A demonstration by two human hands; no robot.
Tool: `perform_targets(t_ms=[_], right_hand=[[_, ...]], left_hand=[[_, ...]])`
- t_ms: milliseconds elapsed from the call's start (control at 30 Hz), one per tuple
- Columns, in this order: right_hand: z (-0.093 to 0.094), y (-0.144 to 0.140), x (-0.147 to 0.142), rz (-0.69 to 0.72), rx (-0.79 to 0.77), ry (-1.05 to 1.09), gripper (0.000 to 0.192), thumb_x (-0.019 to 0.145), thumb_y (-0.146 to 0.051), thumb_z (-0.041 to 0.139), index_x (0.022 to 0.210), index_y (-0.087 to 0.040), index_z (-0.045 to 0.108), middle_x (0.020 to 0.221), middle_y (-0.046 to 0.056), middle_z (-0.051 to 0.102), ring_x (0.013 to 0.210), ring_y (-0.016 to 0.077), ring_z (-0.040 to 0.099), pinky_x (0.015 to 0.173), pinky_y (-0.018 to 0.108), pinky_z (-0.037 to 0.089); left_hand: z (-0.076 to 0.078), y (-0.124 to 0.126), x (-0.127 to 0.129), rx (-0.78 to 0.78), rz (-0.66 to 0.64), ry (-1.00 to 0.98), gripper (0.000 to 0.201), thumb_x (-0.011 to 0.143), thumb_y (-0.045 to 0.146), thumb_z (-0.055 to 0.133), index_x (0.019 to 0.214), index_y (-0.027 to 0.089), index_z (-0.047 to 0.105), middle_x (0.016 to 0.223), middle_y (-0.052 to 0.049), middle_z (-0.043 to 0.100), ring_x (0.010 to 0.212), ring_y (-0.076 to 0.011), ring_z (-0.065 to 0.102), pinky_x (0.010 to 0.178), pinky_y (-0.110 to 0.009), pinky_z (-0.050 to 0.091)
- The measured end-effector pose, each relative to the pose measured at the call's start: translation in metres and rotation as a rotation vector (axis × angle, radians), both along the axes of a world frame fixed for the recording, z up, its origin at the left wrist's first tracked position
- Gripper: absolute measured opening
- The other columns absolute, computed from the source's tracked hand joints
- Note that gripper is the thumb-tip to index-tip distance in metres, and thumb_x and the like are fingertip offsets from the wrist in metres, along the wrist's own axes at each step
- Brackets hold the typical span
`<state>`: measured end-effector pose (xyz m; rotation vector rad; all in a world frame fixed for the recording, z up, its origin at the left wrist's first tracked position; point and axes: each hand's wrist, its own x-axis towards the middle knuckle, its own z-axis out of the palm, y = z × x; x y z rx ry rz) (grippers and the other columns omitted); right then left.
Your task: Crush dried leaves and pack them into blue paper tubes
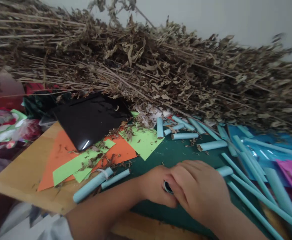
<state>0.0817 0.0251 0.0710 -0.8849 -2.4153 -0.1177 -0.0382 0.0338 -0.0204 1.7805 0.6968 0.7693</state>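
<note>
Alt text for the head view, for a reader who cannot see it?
Both hands, left hand and right hand, close together over a small dark object on a green mat, among light blue paper rolls, coloured paper scraps and a dried plant pile.

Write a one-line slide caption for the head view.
Both hands, left hand and right hand, close on a small dark object amid blue paper rolls below dried stalks.

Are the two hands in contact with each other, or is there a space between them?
Touching. In the head view the right hand lies over the left hand with no gap between them; both close around a small dark round object.
</note>
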Motion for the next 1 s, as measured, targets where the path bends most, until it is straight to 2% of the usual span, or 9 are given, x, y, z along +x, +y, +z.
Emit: perform_targets(t_ms=[167, 267, 333, 467, 533, 700, 800, 900, 1000], right_hand=[[-0.001, -0.002, 0.011, 0.001, -0.169, 0.015, 0.026, 0.082, -0.031, 0.036, 0.063, -0.018, 0.049, 0.053, 0.001, 0.052, 0.050, 0.0142, 0.046, 0.047, 0.027, 0.028], [-0.009, -0.002, 0.020, 0.107, -0.404, 0.070, 0.014, 0.081, -0.029, 0.039, 0.081, -0.019, 0.050, 0.066, 0.000, 0.058, 0.058, 0.0128, 0.051, 0.050, 0.024, 0.034], [-0.015, -0.001, 0.027, 0.180, -0.470, 0.206, 0.012, 0.081, -0.029, 0.040, 0.085, -0.020, 0.047, 0.070, 0.000, 0.057, 0.060, 0.0117, 0.051, 0.053, 0.023, 0.036], [-0.025, -0.004, 0.035, 0.219, -0.436, 0.414, 0.011, 0.082, -0.029, 0.040, 0.082, -0.020, 0.047, 0.068, 0.001, 0.054, 0.064, 0.0134, 0.050, 0.058, 0.027, 0.037], [-0.028, -0.005, 0.032, 0.178, -0.399, 0.465, 0.012, 0.082, -0.028, 0.039, 0.082, -0.019, 0.046, 0.067, 0.002, 0.053, 0.063, 0.0134, 0.049, 0.057, 0.027, 0.037], [-0.035, -0.006, 0.017, 0.075, -0.271, 0.366, 0.017, 0.082, -0.025, 0.035, 0.073, -0.017, 0.047, 0.062, 0.003, 0.054, 0.056, 0.0136, 0.048, 0.052, 0.026, 0.036], [-0.038, -0.003, 0.016, 0.091, -0.263, 0.506, 0.019, 0.084, -0.027, 0.032, 0.075, -0.017, 0.046, 0.060, 0.001, 0.053, 0.056, 0.0125, 0.048, 0.053, 0.025, 0.037], [-0.040, 0.001, 0.017, 0.106, -0.274, 0.466, 0.026, 0.085, -0.031, 0.029, 0.070, -0.017, 0.046, 0.057, 0.001, 0.052, 0.054, 0.0121, 0.046, 0.050, 0.025, 0.035], [-0.038, 0.002, 0.018, 0.193, -0.196, 0.442, 0.028, 0.086, -0.033, 0.027, 0.071, -0.017, 0.045, 0.056, 0.001, 0.052, 0.050, 0.0116, 0.045, 0.049, 0.026, 0.032]], left_hand=[[0.007, 0.000, -0.001, -0.129, -0.053, -0.149, 0.010, 0.053, 0.018, 0.051, 0.062, 0.014, 0.049, 0.056, 0.004, 0.046, 0.054, -0.0078, 0.041, 0.051, -0.017, 0.037], [0.010, 0.000, 0.001, -0.105, -0.049, -0.191, 0.010, 0.054, 0.019, 0.051, 0.063, 0.014, 0.050, 0.058, 0.002, 0.049, 0.054, -0.0082, 0.042, 0.052, -0.017, 0.038], [0.010, 0.000, 0.003, -0.103, -0.039, -0.159, 0.010, 0.055, 0.021, 0.052, 0.056, 0.013, 0.047, 0.052, 0.002, 0.046, 0.049, -0.0069, 0.039, 0.048, -0.017, 0.036], [0.010, 0.000, 0.005, -0.104, 0.015, -0.120, 0.018, 0.052, 0.022, 0.055, 0.050, 0.015, 0.039, 0.045, 0.005, 0.039, 0.042, -0.0049, 0.033, 0.041, -0.016, 0.029], [0.009, 0.001, 0.005, -0.111, 0.022, -0.121, 0.019, 0.052, 0.022, 0.055, 0.050, 0.015, 0.037, 0.044, 0.005, 0.037, 0.041, -0.0044, 0.032, 0.040, -0.016, 0.028], [0.008, 0.003, 0.004, -0.101, -0.045, -0.124, 0.014, 0.050, 0.024, 0.051, 0.050, 0.015, 0.040, 0.049, 0.003, 0.041, 0.048, -0.0066, 0.037, 0.046, -0.016, 0.034], [0.007, 0.001, 0.005, -0.075, -0.032, -0.092, 0.015, 0.050, 0.022, 0.051, 0.049, 0.015, 0.039, 0.047, 0.004, 0.038, 0.045, -0.0052, 0.033, 0.044, -0.016, 0.032], [0.006, 0.000, 0.006, -0.032, -0.041, -0.114, 0.012, 0.051, 0.018, 0.049, 0.047, 0.014, 0.038, 0.046, 0.004, 0.036, 0.044, -0.0050, 0.032, 0.043, -0.015, 0.032], [0.006, 0.000, 0.005, -0.054, -0.037, -0.145, 0.021, 0.053, 0.026, 0.055, 0.049, 0.014, 0.039, 0.046, 0.005, 0.036, 0.044, -0.0051, 0.032, 0.042, -0.015, 0.032]])
